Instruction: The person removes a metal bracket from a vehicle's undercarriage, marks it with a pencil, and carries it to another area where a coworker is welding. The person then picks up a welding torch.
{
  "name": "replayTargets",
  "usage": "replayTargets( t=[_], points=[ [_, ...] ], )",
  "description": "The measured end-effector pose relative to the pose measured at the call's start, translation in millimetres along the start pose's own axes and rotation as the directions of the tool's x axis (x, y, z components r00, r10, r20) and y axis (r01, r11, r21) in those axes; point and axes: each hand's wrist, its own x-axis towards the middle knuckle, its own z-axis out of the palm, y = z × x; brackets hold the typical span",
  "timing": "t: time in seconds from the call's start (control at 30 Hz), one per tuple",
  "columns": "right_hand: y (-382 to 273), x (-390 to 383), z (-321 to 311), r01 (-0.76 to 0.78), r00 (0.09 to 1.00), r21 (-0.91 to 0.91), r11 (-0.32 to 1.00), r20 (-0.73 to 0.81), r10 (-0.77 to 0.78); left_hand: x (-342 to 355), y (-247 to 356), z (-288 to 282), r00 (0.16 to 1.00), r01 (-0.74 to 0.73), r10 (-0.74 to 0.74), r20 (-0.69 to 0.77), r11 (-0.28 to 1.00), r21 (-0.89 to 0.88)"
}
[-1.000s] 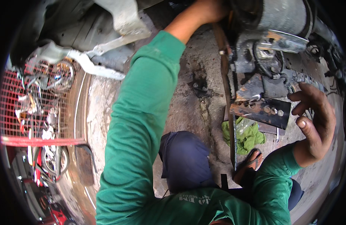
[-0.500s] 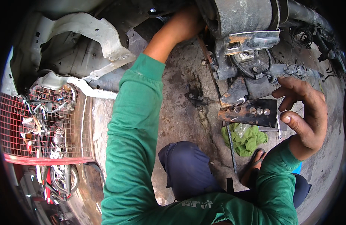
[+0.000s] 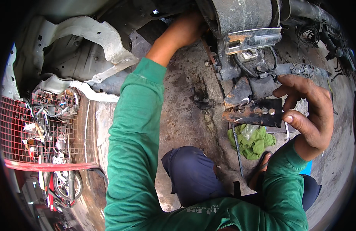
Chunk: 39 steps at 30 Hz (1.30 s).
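Concrete floor (image 3: 181,123), one, grey, cracked and stained, lay below the work. Vehicle body metal (image 3: 79,25), pale grey, curved and pierced with holes, filled the upper left. Mesh barrier, one, with red rail (image 3: 50,166), stood at the far left, a motorcycle wheel (image 3: 66,186) beside it. Cylinder (image 3: 245,15), one, grey and scuffed, occupied the top, right of centre, a rust-marked bracket (image 3: 268,37) along its lower side. Right hand (image 3: 311,111), one, bare, was raised just beside the plate's right end, its fingers curled, the thumb apart from the forefinger; whether it touched the plate could not be told. Left hand (image 3: 189,29), one, bare, reached into the dark space left of the cylinder; its fingers were hidden, their grip impossible to tell. Plate (image 3: 277,116), one, black with rusted left end, a row of round holes, was situated below the cylinder. Cloth (image 3: 257,145), one, green and crumpled, lay on the floor, below the plate in view. Hose (image 3: 245,69), one, black and ribbed, curved under the bracket. Metal strip (image 3: 237,152), one, narrow, appeared left of the cloth.
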Motion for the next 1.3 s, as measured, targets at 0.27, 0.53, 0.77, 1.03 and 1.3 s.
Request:
replayTargets(
  t=[0.27,0.53,0.77,1.03,1.3],
  points=[
    [3,-1,0,0.042,0.999,-0.014,0.999,-0.005,-0.043,5,25,-17,0.997,0.050,-0.051,0.057,0.999,0.013],
    [7,-2,5,0.026,1.000,0.009,1.000,-0.006,-0.026,22,35,-15,0.999,0.045,-0.043,0.027,0.995,-0.092],
    [7,-2,5,-0.004,1.000,-0.032,0.999,0.013,0.004,16,27,-11,0.999,-0.001,-0.012,-0.052,0.971,-0.240],
    [6,-2,6,-0.039,0.999,-0.086,0.996,0.025,0.041,18,16,-11,0.996,0.059,-0.045,0.075,0.976,-0.208],
    [9,-6,8,-0.032,0.999,-0.084,0.996,-0.005,0.032,14,19,-2,1.000,0.006,-0.005,0.014,0.999,-0.051]
  ],
)
